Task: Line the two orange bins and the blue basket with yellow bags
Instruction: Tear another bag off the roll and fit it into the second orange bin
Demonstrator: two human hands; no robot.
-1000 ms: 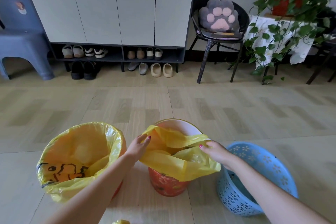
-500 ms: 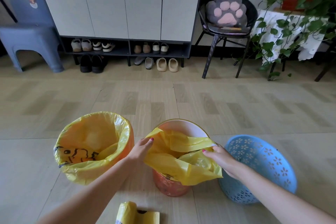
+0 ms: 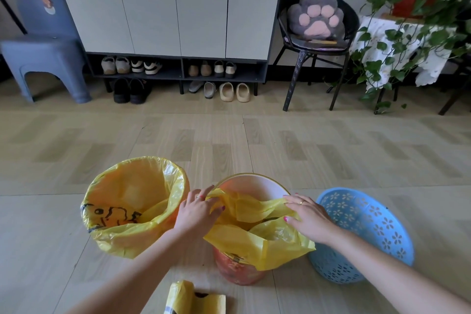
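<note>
The middle orange bin (image 3: 242, 266) is half lined: its yellow bag (image 3: 257, 234) drapes over the near rim, the far rim bare. The left hand (image 3: 197, 214) and right hand (image 3: 307, 215) each pinch the bag's mouth. The left bin (image 3: 182, 208) already wears its bag (image 3: 127, 209); the blue basket (image 3: 367, 232), right, has none. A bag roll (image 3: 195, 299) lies nearest.

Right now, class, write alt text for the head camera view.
Two hands spread a yellow bag over the middle orange bin. The left bin is already lined; the blue basket on the right is bare.
</note>
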